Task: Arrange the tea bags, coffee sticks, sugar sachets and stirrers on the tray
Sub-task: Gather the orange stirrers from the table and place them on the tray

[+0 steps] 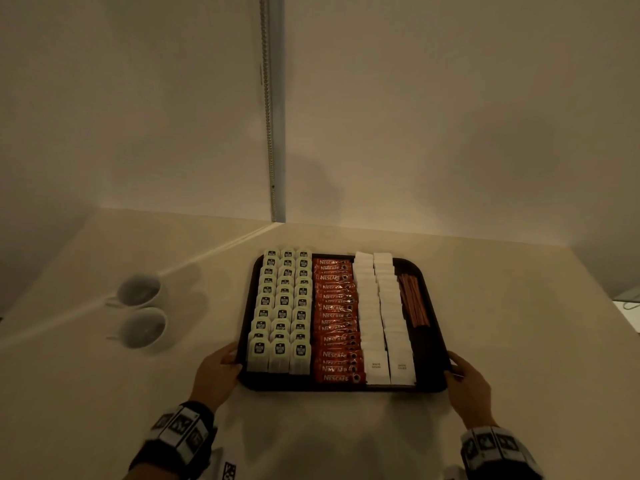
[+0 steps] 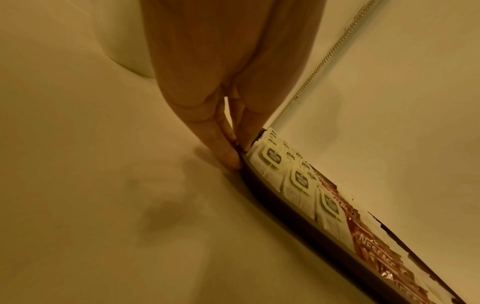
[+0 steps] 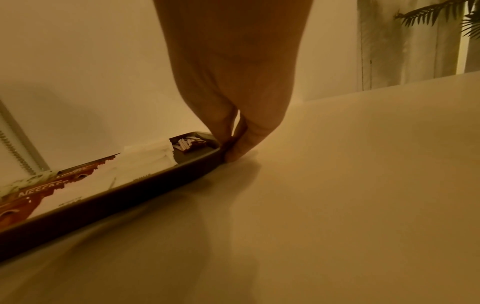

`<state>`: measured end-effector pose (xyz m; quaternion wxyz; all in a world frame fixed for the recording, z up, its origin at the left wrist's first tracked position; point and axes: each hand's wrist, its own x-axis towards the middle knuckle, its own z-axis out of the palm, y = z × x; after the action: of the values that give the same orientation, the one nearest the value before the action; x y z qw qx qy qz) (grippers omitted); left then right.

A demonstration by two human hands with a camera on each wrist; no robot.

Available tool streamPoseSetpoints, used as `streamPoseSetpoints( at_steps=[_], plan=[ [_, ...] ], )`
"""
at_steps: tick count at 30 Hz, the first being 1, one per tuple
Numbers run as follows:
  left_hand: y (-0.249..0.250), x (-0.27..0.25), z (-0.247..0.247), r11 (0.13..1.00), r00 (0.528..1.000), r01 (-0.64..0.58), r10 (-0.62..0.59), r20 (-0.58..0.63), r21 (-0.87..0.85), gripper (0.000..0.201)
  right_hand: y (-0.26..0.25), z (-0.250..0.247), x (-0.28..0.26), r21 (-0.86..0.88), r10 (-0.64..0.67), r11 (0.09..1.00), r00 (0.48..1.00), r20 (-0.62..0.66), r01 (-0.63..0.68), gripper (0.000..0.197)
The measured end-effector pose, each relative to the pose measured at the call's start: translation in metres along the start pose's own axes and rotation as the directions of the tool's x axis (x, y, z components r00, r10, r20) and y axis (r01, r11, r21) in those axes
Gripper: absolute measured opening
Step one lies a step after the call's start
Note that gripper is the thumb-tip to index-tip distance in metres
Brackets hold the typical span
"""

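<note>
**Tray filled and gripped at both sides**

From the head view, the dark tray (image 1: 346, 388) is seen on the worktop, towards its far corner. It is filled in columns: tea bags (image 1: 282, 306) on the left, red coffee sticks (image 1: 336, 320) next, white sugar sachets (image 1: 379, 313), and brown stirrers (image 1: 414, 299) at the right rim. The left hand (image 1: 216, 374) is closed on the left rim and the right hand (image 1: 469, 386) on the right rim, both near the front corners. Two white cups (image 1: 140, 308) stand apart, near the left edge of the worktop. The arranging is judged to be finished, and only the placing of the tray seems left.

In the left wrist view, the rim (image 2: 272, 197) is pinched between thumb and fingers (image 2: 226, 152), just beside the front tea bags.

In the right wrist view, the tray corner is held in the same way, with the fingers (image 3: 239, 152) curled on the rim. For the next move, an even push or lift with both hands is called for, so that the rows are not disturbed.
</note>
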<state>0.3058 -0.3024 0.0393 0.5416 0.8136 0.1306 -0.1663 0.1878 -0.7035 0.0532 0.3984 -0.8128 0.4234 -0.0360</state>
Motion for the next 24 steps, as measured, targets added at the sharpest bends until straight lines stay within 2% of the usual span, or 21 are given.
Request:
streamPoseSetpoints(
  at_steps=[11, 21, 24],
  plan=[
    [-0.033, -0.012, -0.014, 1.000, 0.999, 0.014, -0.015, -0.039, -0.024, 0.049, 0.012, 0.001, -0.027, -0.007, -0.030, 1.000, 0.999, 0.028, 0.030, 0.041],
    [-0.039, -0.011, -0.015, 1.000, 1.000, 0.001, -0.001, -0.028, 0.002, 0.049, 0.010, 0.001, -0.031, -0.025, -0.010, 1.000, 0.999, 0.035, 0.011, 0.042],
    [-0.041, -0.010, -0.015, 0.999, 0.999, 0.030, -0.030, -0.028, -0.025, 0.050, 0.009, 0.001, -0.031, -0.035, -0.010, 0.999, 0.999, 0.034, 0.011, 0.042]
  ],
)
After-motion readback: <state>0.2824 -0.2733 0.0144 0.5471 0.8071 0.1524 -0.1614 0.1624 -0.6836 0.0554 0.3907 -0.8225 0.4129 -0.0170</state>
